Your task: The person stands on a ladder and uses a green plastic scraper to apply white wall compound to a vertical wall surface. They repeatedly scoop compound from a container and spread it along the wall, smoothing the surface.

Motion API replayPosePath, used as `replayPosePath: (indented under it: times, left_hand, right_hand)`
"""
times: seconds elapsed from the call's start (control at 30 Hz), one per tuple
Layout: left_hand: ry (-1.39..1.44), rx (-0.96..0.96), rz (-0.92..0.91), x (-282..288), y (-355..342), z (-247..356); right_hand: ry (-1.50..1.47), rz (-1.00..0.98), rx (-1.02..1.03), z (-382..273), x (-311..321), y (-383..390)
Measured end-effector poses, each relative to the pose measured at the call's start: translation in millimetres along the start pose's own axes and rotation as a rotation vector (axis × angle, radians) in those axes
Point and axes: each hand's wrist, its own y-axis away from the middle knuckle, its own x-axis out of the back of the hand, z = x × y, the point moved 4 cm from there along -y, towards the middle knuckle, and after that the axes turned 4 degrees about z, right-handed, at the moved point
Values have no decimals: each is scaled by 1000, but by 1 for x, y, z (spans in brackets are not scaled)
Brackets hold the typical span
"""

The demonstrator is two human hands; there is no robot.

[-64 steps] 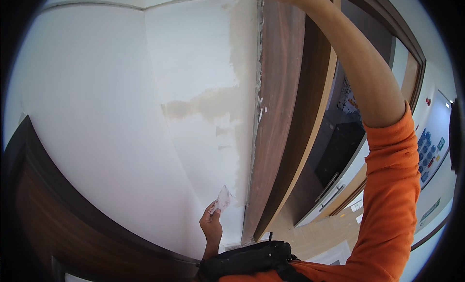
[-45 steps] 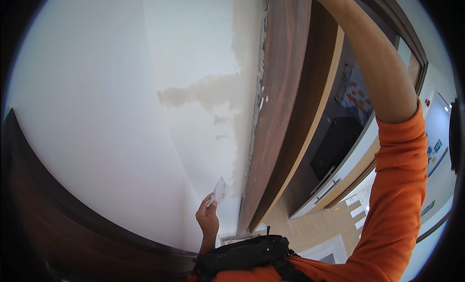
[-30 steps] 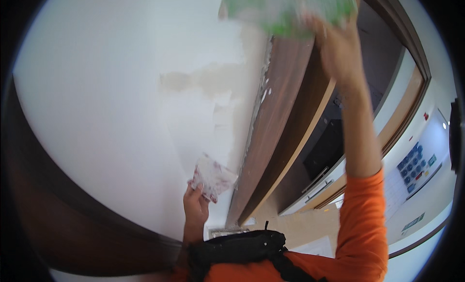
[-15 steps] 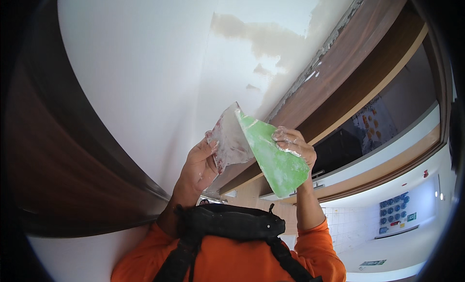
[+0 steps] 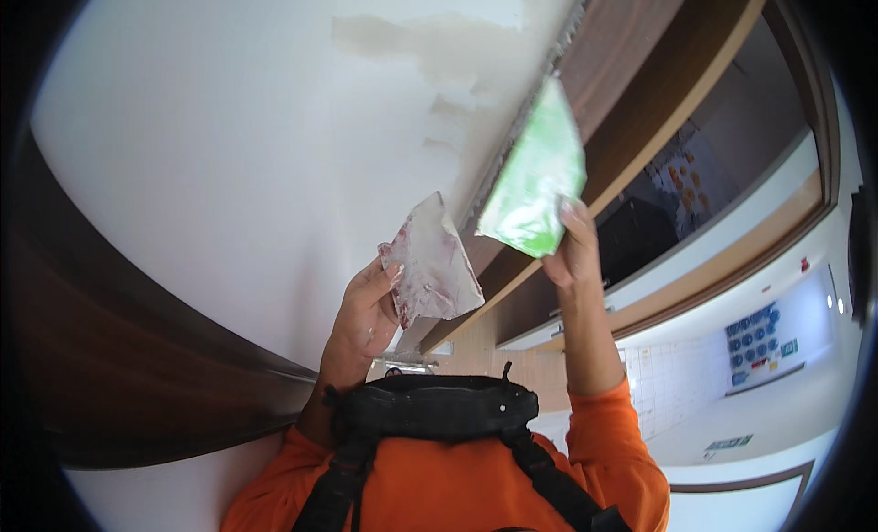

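My left hand (image 5: 362, 308) is closed on the edge of a flat, angular scraper-like piece (image 5: 435, 262), smeared with white paste and showing reddish patches. Up and to the right, my right hand (image 5: 574, 243) grips a green flat spreader (image 5: 541, 171) by its lower corner. White smears cover part of the green sheet, which is slightly blurred. The two pieces are apart. Behind them stands a white wall (image 5: 229, 148) with a damp-looking beige patch (image 5: 439, 47). The green spreader overlaps the wall's rough edge beside the wooden frame; whether it touches there I cannot tell.
A brown wooden frame (image 5: 636, 47) slants along the wall's right side. Dark brown panelling (image 5: 119, 349) curves along the left. Farther right are a white-edged counter (image 5: 704, 258) and several blue bottles (image 5: 752, 335) in the distance.
My right hand has moved up and away from the left, swinging the green spreader off the whitish piece toward the wall's edge. My left hand still holds its piece, now more fully seen.
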Motion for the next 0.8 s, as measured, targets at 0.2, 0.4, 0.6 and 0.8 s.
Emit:
replayPosePath:
  times: [0.2,0.4,0.6,0.8]
  left_hand:
    - [11,131,-117,3,-2,6]
    - [51,-25,-26,-1,-6,10]
    - [-409,-652,296,22,-10,25]
    - [-856,-902,397,27,-11,25]
  right_hand:
    - [-215,-188,-356,77,-5,-36]
    - [225,-47,-208,47,39,-26]
    - [321,379,-54,3,20,29]
    - [155,221,-403,50,-19,61]
